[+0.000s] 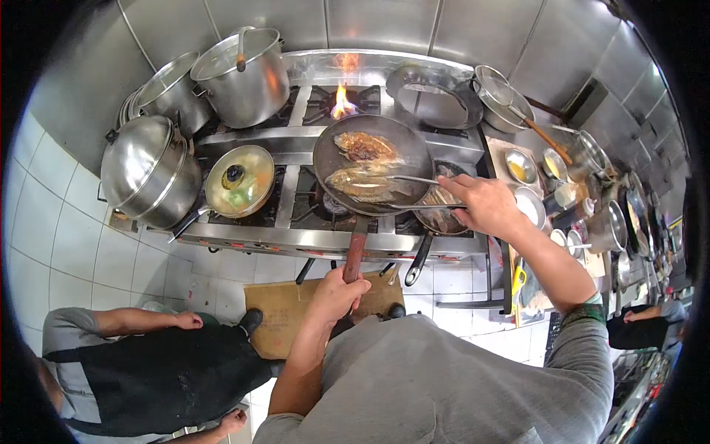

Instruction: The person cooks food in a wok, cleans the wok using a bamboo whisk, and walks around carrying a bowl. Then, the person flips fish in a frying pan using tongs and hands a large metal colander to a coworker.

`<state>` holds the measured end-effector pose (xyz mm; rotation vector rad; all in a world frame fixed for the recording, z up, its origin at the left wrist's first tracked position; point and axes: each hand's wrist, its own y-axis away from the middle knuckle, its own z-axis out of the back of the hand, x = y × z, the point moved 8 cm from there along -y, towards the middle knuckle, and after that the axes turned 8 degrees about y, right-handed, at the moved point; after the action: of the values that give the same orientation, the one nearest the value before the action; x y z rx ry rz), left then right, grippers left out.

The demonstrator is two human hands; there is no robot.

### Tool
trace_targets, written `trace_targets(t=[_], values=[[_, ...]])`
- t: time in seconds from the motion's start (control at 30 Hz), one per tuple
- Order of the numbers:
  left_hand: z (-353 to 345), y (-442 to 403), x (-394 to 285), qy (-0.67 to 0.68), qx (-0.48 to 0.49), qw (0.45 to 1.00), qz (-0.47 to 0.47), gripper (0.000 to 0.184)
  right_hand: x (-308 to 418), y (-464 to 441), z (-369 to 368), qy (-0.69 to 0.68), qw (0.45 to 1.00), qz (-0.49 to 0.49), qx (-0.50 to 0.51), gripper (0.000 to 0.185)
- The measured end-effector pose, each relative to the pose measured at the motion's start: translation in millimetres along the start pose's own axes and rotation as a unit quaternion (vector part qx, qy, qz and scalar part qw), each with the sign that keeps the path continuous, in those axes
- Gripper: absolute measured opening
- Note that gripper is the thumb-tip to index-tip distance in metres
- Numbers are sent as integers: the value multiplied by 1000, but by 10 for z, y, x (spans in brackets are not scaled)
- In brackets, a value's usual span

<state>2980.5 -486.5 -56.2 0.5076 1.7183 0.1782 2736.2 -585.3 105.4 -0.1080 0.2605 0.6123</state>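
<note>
My left hand (336,297) is wrapped round the brown handle (356,251) of a dark frying pan (325,152). Two fish lie in the pan: a browned one (367,148) towards the back and a paler golden one (359,183) nearer me. Metal tongs (421,180) are in my right hand (484,206), above the pan's right side, their arms reaching over the nearer fish. Whether the tips grip that fish cannot be made out. The pan is over the front of the stove (281,235).
A flame (343,102) burns behind the pan. Large pots (244,81) and a lidded pan (240,181) stand left; another pan (441,214) sits right, near bowls (521,166). A person in a black apron (170,370) stands left; another person (643,325) is far right.
</note>
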Motion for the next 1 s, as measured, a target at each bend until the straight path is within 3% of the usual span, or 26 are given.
trace_targets(t=[0.5,0.73,0.87,0.97,1.0], values=[[-114,-68,-125,14,-2,1000,0,14,117,-20,-108,-22,998,-47,-29,62],[-141,-189,-38,27,-3,1000,-7,15,124,-137,-263,53,997,-57,-26,58],[-133,-162,-100,39,1,999,-2,15,-89,-180,-223,63,993,-62,-79,53],[-132,-154,-145,21,11,1000,-6,15,-303,-298,-62,44,994,-104,-12,51],[-130,-154,-147,21,6,1000,-4,15,-415,-323,-9,-16,994,-91,-52,46]])
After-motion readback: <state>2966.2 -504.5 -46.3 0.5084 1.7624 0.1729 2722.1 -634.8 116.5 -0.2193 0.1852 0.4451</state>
